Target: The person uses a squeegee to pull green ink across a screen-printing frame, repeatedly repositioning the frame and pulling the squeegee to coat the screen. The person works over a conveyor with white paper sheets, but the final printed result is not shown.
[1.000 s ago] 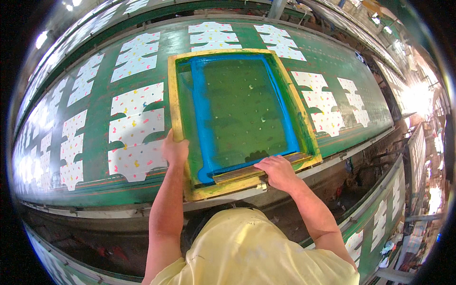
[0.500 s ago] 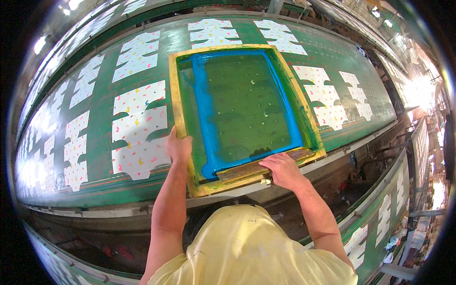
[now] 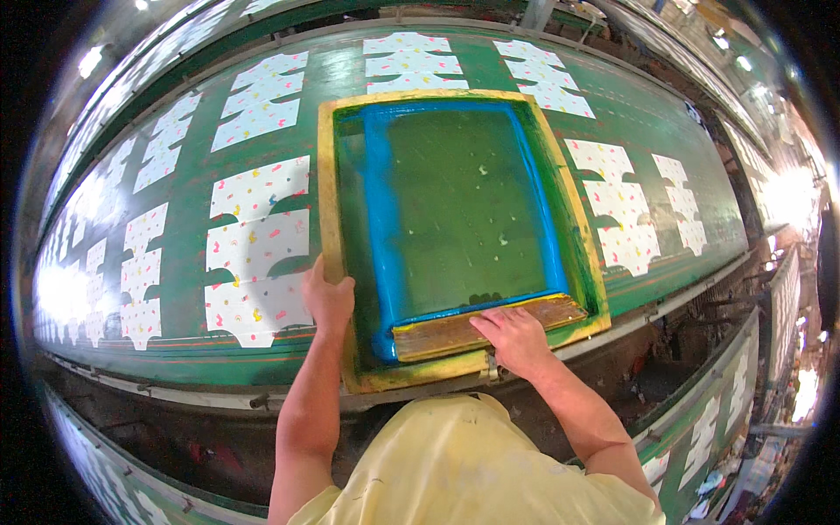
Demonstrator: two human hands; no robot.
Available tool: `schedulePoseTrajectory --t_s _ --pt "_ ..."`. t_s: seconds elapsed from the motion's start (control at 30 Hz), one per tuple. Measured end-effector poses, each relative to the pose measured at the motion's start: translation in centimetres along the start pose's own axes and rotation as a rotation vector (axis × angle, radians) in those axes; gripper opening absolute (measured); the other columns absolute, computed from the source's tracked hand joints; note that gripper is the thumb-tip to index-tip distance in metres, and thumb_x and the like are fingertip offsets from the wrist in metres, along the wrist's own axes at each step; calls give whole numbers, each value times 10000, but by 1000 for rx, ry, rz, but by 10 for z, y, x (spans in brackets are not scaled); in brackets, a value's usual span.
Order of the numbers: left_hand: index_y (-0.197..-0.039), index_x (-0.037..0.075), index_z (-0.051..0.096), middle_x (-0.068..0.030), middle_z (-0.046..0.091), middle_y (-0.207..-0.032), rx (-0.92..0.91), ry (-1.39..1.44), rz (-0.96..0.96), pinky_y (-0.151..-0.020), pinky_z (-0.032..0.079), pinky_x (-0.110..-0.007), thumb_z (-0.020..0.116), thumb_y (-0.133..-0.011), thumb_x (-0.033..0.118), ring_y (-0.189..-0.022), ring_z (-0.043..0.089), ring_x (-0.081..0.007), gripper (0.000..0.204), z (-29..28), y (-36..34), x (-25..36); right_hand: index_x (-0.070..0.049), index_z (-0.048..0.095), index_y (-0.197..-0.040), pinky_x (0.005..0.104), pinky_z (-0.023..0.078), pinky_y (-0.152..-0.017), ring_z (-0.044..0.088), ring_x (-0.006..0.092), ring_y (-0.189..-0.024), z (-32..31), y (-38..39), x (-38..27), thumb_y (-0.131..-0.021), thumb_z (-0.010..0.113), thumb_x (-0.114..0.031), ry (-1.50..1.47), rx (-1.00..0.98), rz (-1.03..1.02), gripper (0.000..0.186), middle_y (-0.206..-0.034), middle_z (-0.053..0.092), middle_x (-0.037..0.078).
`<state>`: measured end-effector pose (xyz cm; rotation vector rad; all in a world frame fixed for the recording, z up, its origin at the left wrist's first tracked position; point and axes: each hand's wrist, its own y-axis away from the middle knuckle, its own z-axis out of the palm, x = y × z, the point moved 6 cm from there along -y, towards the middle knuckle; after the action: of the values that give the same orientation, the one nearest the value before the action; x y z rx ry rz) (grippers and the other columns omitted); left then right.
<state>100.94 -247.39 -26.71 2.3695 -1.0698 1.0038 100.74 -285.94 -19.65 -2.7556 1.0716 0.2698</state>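
A screen-printing frame (image 3: 329, 175) with a yellow wooden rim lies on the green table, its dark green mesh (image 3: 455, 201) edged with wet blue ink (image 3: 379, 227). My left hand (image 3: 329, 299) is closed round the frame's left side, near its lower corner. At the near end inside the frame rests a wooden squeegee (image 3: 437, 338), its broad brown face tipped up toward me. The fingers of my right hand (image 3: 514, 339) lie over its upper edge right of the middle, gripping it; the thumb is hidden. Blue ink lines the squeegee's far edge.
White fabric pieces (image 3: 258, 249) with small coloured prints lie in rows on the green table (image 3: 184, 262). More pieces (image 3: 612, 210) sit right of the frame. A metal rail (image 3: 652, 306) runs along the near table edge. Other long tables stand beyond and behind me.
The squeegee has tipped so that more of its broad face shows, and my right hand has tilted with it. My left hand keeps its hold on the frame. The whole view has shifted slightly.
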Motion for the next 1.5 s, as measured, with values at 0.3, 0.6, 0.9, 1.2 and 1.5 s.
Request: schedulePoseTrajectory --t_s 0.3,0.6,0.9,1.2,1.5 --pt "-1474 -22 645 -263 682 -1323 115 -131 59 -1108 522 -562 821 -976 206 -1278 628 -484 576 -2 11 25 -161 800 -1257 514 597 -963 767 345 -1086 3 -191 115 -907 715 -53 58 24 -51 376 -1126 775 129" --pt "-1493 -52 624 -271 692 -1347 213 -222 110 -1101 531 -553 850 -937 107 -1265 637 -485 621 5 16 18 -179 810 -1239 520 631 -921 785 355 -1065 4 -374 225 -907 709 -34 93 180 -108 376 -1096 784 118" --pt "-1477 -61 618 -259 698 -1303 200 -256 160 -1075 530 -564 830 -942 101 -1231 639 -475 599 6 17 21 -191 805 -1324 525 633 -952 771 355 -1168 3 -453 272 -893 669 22 74 162 -12 500 -1255 805 103" --pt "-1461 -63 626 -260 703 -1309 227 -253 175 -1082 532 -563 847 -932 129 -1237 644 -477 605 6 15 22 -167 807 -1268 582 622 -988 779 420 -1158 -12 -447 268 -884 657 -98 84 -146 18 418 -1217 821 191" --pt "-1477 -19 652 -219 716 -1350 201 -281 83 -1104 541 -544 823 -971 242 -1302 647 -446 593 4 11 22 -181 815 -1254 585 626 -944 787 420 -1090 -10 -294 180 -848 674 -68 63 -211 -20 444 -1138 823 177"
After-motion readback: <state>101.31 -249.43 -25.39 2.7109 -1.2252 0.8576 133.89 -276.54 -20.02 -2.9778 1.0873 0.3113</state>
